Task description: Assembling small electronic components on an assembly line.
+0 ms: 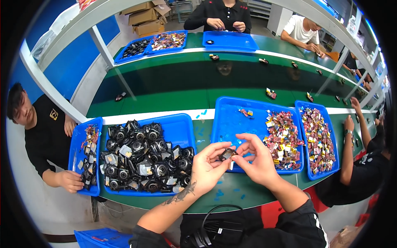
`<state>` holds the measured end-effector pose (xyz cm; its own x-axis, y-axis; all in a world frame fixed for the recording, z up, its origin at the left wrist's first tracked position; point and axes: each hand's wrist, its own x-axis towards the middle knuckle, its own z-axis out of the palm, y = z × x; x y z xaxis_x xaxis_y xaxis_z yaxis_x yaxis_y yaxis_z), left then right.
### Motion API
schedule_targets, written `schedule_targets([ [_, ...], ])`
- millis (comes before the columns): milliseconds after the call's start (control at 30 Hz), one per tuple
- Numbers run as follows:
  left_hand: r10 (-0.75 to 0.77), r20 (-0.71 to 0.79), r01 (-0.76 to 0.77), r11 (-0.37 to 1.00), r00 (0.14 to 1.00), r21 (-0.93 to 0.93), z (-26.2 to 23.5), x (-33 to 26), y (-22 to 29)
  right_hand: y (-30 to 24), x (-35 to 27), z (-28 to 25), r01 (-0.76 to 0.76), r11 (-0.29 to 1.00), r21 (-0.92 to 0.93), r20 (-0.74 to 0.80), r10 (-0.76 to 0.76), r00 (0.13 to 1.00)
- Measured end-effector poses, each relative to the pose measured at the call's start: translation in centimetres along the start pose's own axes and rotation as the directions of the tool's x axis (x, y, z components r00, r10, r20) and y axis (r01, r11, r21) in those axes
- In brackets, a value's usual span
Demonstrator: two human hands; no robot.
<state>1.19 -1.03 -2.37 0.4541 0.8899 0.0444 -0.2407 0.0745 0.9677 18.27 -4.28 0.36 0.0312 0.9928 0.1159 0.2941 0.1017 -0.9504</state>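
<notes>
A small dark watch-like case (227, 154) is pinched between my two hands, above the near rim of a blue tray. My left hand (210, 163) grips its left side with thumb and fingers. On its right side, the thumb and fingertips of my right hand (258, 162) hold it too. That blue tray (227, 108) carries a heap of small red, yellow and white circuit parts (283, 140) on its right side and one loose circuit part (247, 113) near the back. To my left, another blue tray (182, 124) is piled with black watch cases (142, 159).
Beyond the trays runs a green conveyor belt (173, 89) with scattered small assemblies. A narrow blue tray (74, 155) stands far left, beside a co-worker's hand (71, 181); another tray (334, 159) of circuit parts stands right. White frame posts (51, 89) rise around the belt. Other people sit across and to the right.
</notes>
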Motion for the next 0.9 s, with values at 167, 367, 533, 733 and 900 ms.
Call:
schedule_targets([
  [167, 0.426, 0.027, -0.252, 0.482, 0.904, 0.839, -1.4, 0.6, 3.7, -0.4, 1.7, -1.9, -0.076, 0.997, -0.022, 0.095, 0.078, 0.992],
  [367, 0.218, 0.033, -0.005, -0.131, 0.975, 0.991, -10.1, -0.3, 4.1, 0.8, 15.4, -4.9, -0.060, 0.948, -0.313, 0.099, 0.095, 0.991],
  [533, 0.152, 0.053, -0.057, 0.020, 0.987, 0.998, -10.0, -0.2, 4.2, 7.2, 24.6, -4.3, -0.215, 0.888, -0.407, -0.175, 0.155, 0.972],
  [733, 0.192, -0.011, -0.016, 0.140, 0.981, 0.990, -9.5, -0.2, 5.7, 9.8, 26.9, -4.5, -0.329, 0.758, -0.563, -0.235, 0.234, 0.943],
  [900, 0.269, -0.197, -0.025, 0.646, 0.943, 0.763, -8.9, 0.1, 6.2, 6.9, 25.5, -7.8, -0.020, 0.760, -0.649, -0.169, -0.119, 0.978],
])
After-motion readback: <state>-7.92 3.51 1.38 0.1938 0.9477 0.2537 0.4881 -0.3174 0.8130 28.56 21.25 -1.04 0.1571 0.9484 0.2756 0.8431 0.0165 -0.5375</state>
